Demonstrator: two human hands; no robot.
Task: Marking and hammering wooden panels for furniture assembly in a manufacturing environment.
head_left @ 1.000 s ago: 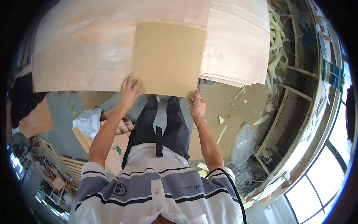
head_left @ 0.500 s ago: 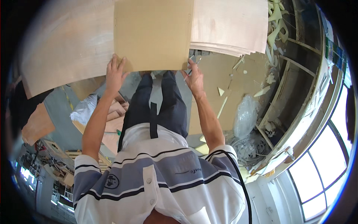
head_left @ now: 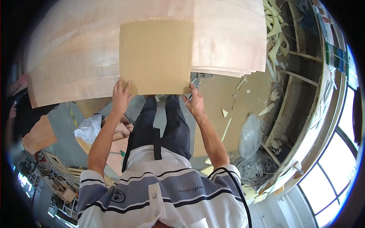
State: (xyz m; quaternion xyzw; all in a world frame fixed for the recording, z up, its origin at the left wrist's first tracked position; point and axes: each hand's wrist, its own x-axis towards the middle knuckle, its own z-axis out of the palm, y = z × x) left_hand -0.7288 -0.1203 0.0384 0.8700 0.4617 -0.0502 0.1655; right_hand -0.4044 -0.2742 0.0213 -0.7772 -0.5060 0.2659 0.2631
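A flat brown rectangular board [head_left: 156, 57] lies over pale plywood sheets [head_left: 76, 57], its near edge reaching past theirs toward my legs. At the board's near left corner, my left hand [head_left: 121, 98] rests with its fingers apart, the tips on the plywood and the board. My right hand [head_left: 196, 102] is at the near right corner, closed round a slim pen [head_left: 195, 86] that slants up between the fingers. Fingertips of that hand touch the board's right edge. A row of short dark marks [head_left: 152, 18] runs across the plywood along the board's far edge.
At right stand wooden shelves [head_left: 292, 95] with pale curved offcuts [head_left: 279, 38] beside them. A clear plastic bag [head_left: 251, 133] and scraps lie on brown sheeting [head_left: 213, 114]. On the left floor are a white sack [head_left: 89, 129] and wood pieces [head_left: 122, 130]. Another person's hand [head_left: 19, 83] shows far left.
The view has shifted, so the board, plywood and both hands sit lower in the picture. The board's far edge and the row of marks now show. Both hands stay at the same corners.
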